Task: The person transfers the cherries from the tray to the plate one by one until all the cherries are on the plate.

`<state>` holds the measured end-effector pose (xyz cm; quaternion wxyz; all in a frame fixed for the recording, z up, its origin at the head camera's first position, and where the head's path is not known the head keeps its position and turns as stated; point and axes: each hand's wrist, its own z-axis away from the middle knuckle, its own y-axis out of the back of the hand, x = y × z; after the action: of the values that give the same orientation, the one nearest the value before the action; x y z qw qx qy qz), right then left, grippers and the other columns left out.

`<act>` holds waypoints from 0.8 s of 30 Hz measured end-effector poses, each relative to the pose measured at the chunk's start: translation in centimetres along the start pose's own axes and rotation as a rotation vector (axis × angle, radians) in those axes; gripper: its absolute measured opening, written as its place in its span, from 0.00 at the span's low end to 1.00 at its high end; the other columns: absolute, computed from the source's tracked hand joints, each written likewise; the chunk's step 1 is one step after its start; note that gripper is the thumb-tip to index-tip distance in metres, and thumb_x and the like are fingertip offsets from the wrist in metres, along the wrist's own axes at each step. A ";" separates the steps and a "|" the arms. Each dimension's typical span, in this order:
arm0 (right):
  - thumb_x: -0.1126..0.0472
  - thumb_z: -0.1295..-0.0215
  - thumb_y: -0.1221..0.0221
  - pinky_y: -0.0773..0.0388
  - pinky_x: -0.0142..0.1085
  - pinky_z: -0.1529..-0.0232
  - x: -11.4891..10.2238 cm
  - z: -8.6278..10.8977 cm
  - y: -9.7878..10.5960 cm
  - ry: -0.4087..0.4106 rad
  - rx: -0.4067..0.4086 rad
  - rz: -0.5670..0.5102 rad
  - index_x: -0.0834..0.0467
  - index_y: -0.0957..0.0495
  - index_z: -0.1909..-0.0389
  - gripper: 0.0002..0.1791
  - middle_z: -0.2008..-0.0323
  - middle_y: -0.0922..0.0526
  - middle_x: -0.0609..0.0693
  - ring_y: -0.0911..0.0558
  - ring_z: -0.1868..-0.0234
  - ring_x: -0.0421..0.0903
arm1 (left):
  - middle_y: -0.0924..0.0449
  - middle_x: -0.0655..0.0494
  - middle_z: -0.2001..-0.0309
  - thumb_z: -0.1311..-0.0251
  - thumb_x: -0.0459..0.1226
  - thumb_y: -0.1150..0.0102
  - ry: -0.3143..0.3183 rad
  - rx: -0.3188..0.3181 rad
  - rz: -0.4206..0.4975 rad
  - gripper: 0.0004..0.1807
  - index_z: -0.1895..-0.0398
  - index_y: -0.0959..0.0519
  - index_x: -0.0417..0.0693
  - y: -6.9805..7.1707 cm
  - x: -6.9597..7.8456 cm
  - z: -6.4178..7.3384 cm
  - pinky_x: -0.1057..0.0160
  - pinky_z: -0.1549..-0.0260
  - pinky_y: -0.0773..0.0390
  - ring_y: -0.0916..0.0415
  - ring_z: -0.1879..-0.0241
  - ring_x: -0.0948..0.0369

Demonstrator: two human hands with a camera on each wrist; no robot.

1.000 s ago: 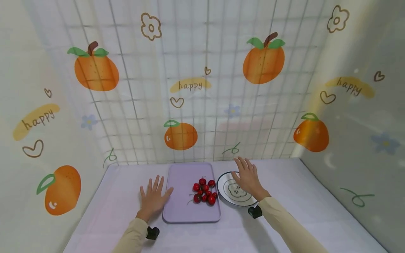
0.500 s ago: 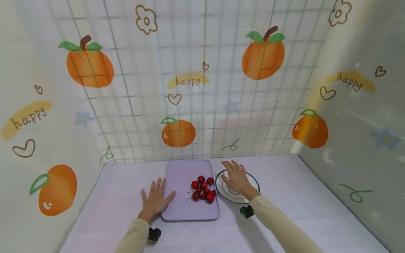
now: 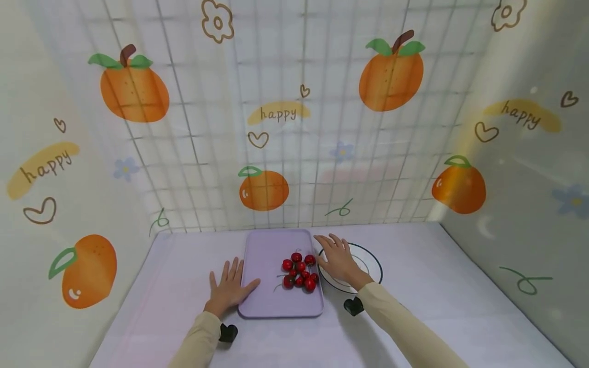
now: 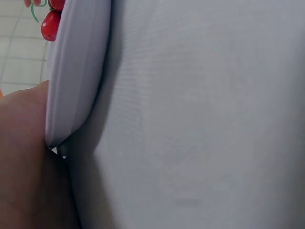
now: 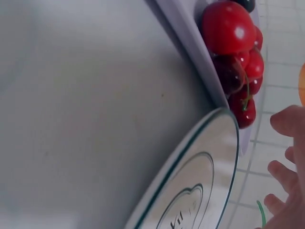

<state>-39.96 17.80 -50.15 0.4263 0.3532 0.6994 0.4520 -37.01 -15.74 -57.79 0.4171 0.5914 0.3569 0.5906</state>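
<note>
A purple tray (image 3: 264, 301) lies on the table, bearing a bunch of red cherries (image 3: 301, 267) on its right half, some with stems. My left hand (image 3: 229, 289) rests at the tray's left edge, fingers spread and thumb over the rim; the left wrist view shows the hand (image 4: 21, 129) against the tray's wall (image 4: 78, 71). Above the white plate (image 3: 375, 266) with a dark rim hovers my right hand (image 3: 339, 259), holding nothing, its fingertips near the tray's right edge. In the right wrist view the fingers (image 5: 283, 176) are apart from the cherries (image 5: 228, 28) and plate (image 5: 217, 143).
The plate stands close beside the tray's right edge. A pale cloth (image 3: 437, 306) covers the table. Curtains printed with oranges (image 3: 264, 190) close off the back and both sides, with a wire grid (image 3: 207, 194) behind the rear one.
My right hand has moved left across the plate toward the tray's cherries. My left hand stays at the tray's left edge. The head view has shifted slightly.
</note>
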 end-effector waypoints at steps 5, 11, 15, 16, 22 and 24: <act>0.54 0.27 0.41 0.48 0.70 0.24 -0.4 -0.4 -0.2 0.000 -0.030 0.018 0.56 0.37 0.23 0.34 0.26 0.29 0.60 0.40 0.21 0.67 | 0.62 0.53 0.14 0.33 0.72 0.58 -0.001 0.006 -0.001 0.52 0.16 0.55 0.53 0.7 0.2 0.2 0.29 0.24 0.75 0.69 0.14 0.47; 0.53 0.28 0.40 0.48 0.69 0.24 -0.2 -0.5 -0.7 -0.002 -0.058 0.004 0.55 0.37 0.23 0.35 0.29 0.26 0.62 0.39 0.22 0.66 | 0.61 0.53 0.14 0.35 0.74 0.60 -0.006 0.023 -0.014 0.54 0.16 0.53 0.54 -0.1 -0.2 -0.1 0.29 0.24 0.75 0.68 0.14 0.47; 0.53 0.28 0.39 0.48 0.69 0.24 -0.4 -0.5 -0.9 0.004 -0.077 0.001 0.54 0.36 0.24 0.34 0.29 0.25 0.62 0.38 0.22 0.67 | 0.60 0.53 0.14 0.35 0.75 0.61 -0.004 0.035 -0.030 0.54 0.16 0.52 0.54 -0.4 -0.3 -0.2 0.28 0.24 0.73 0.67 0.14 0.47; 0.53 0.28 0.39 0.47 0.69 0.24 -0.5 -0.5 -0.9 0.006 -0.079 0.001 0.54 0.35 0.24 0.34 0.30 0.24 0.62 0.37 0.23 0.67 | 0.60 0.53 0.14 0.35 0.75 0.61 -0.004 0.037 -0.027 0.54 0.16 0.52 0.54 -0.5 -0.3 -0.2 0.28 0.24 0.73 0.67 0.14 0.47; 0.53 0.29 0.38 0.48 0.69 0.23 -0.7 -0.7 -1.3 0.011 -0.092 0.009 0.53 0.32 0.26 0.31 0.30 0.23 0.61 0.37 0.23 0.67 | 0.60 0.53 0.14 0.35 0.74 0.59 0.005 0.037 -0.015 0.54 0.16 0.52 0.53 -0.3 -0.1 0.1 0.29 0.24 0.74 0.67 0.14 0.47; 0.52 0.28 0.39 0.49 0.69 0.23 -0.7 -0.8 -1.5 0.012 -0.095 0.013 0.53 0.29 0.29 0.29 0.30 0.23 0.60 0.37 0.22 0.66 | 0.60 0.52 0.14 0.35 0.74 0.59 0.006 0.037 -0.007 0.54 0.16 0.51 0.53 -0.3 -0.1 0.2 0.29 0.24 0.75 0.68 0.14 0.47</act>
<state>-40.62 16.44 -51.18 0.4355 0.3345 0.6775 0.4894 -36.81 -15.71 -58.04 0.4072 0.5961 0.3710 0.5841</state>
